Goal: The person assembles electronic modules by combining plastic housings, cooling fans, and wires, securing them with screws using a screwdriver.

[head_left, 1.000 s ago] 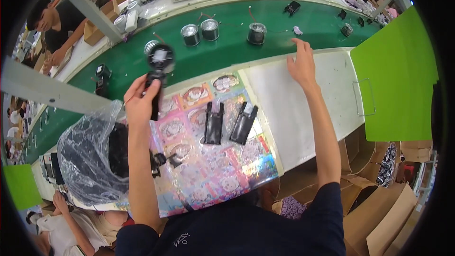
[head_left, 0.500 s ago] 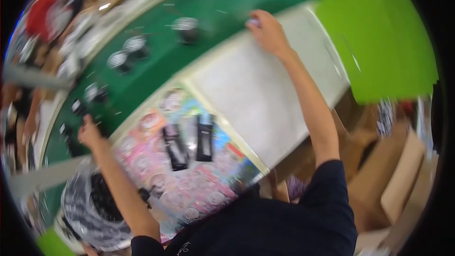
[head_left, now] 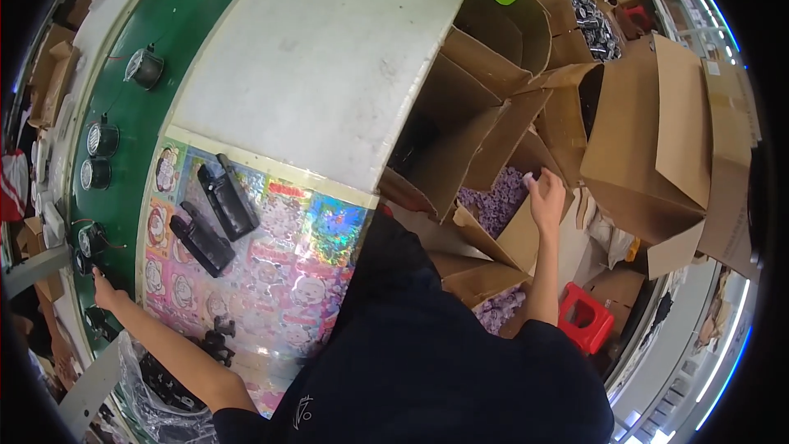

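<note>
My left hand point(head_left: 107, 289) reaches over the green belt point(head_left: 131, 127) at the left. Its index finger is stretched out beside a small round black part point(head_left: 83, 261); whether it touches cannot be told. My right hand point(head_left: 547, 200) is above an open cardboard box of small purple pieces point(head_left: 497, 201). Thumb and fingertips pinch a small pale purple piece point(head_left: 529, 182). Two black elongated housings point(head_left: 202, 240) lie on the table's picture-covered sheet point(head_left: 316, 279), between my arms.
Several round black units with grilles point(head_left: 95, 173) sit along the belt. A white worktop point(head_left: 304, 57) adjoins the sheet. Cardboard boxes point(head_left: 641, 140) crowd the right, with a red stool point(head_left: 585, 318) among them. A plastic-wrapped black bundle point(head_left: 168, 374) lies near my left forearm.
My view has turned to the right. My right hand has swung from the belt's edge to above the box of purple pieces. My left hand stays over the belt.
</note>
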`<state>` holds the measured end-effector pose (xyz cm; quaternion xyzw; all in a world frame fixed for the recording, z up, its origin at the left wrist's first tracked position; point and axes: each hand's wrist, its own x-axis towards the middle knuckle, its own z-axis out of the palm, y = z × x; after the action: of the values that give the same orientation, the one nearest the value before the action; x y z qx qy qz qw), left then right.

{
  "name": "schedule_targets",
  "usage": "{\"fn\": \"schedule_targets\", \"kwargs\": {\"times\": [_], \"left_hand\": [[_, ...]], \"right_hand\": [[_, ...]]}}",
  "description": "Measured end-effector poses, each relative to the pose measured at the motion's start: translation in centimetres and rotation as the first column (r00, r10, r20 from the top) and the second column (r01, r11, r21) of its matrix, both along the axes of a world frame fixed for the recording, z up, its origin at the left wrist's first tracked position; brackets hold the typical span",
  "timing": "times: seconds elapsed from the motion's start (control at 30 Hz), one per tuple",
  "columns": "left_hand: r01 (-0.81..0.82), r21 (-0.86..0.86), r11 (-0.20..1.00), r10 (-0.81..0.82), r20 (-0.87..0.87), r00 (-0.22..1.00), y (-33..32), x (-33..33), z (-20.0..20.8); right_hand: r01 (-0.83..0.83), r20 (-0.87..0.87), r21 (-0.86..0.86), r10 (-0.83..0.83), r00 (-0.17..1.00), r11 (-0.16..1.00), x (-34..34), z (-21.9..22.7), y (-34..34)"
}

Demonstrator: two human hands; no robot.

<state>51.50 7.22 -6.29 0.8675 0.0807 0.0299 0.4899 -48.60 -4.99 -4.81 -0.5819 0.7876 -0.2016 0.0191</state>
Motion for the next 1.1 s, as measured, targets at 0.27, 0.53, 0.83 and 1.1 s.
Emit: {"fn": "schedule_targets", "kwargs": {"times": [0.27,0.53,0.83,1.1], "left_hand": [[0.163,-0.378,0.911,-0.142,0.083,0.986,6.9,4.8,5.1],[0.021,0.215,0.976,-0.147,0.589,0.794,-5.2,-12.5,10.0],[0.276,0.88,0.385,-0.685,0.073,0.725,-8.6,-12.8,12.0],[0.38,0.735,0.561,-0.588,0.031,0.808,-11.4,-16.2,9.9]], "right_hand": [[0.166,0.346,-0.084,-0.128,0.93,0.983,1.6,-1.8,-1.7],[-0.316,0.351,-0.474,0.505,0.788,0.822,20.8,7.8,-11.0],[-0.868,0.177,-0.497,0.978,-0.108,-0.005,49.2,15.9,-11.7],[-0.925,-0.043,-0.353,0.99,-0.132,-0.138,67.7,12.9,-16.0]]}}
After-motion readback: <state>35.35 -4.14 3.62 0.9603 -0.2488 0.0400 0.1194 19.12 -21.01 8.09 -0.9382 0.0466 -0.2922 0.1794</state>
